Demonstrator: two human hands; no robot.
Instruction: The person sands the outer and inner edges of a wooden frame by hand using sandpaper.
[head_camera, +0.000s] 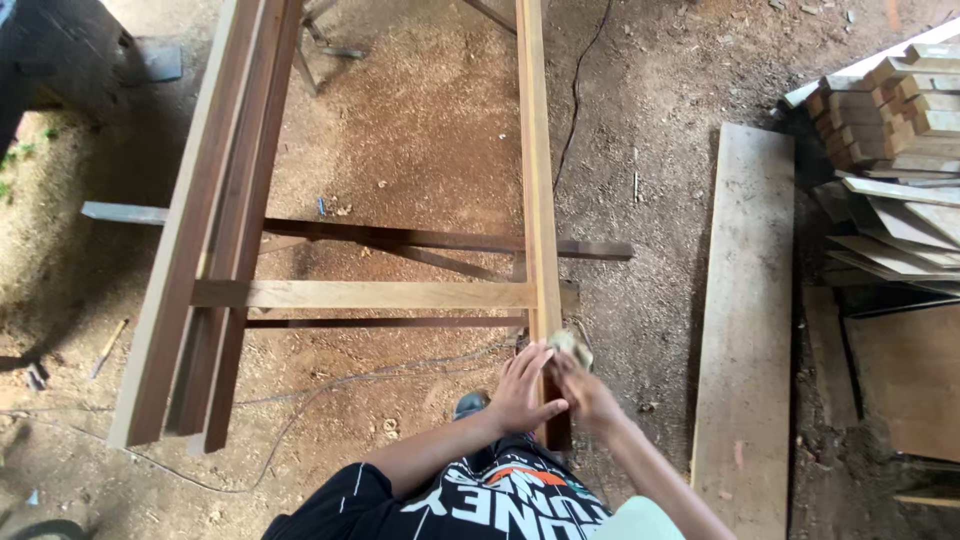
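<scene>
Both hands — left (522, 388), right (583, 392) — grip the upright wooden strip (538, 200).

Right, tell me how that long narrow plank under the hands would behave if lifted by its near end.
The long plank looks stiff, though being so long and thin it may flex slightly. It probably feels heavy at the end, as most of its length runs away from the left hand and right hand. Lying narrow across the crosspiece, it could slide or twist sideways.
</scene>
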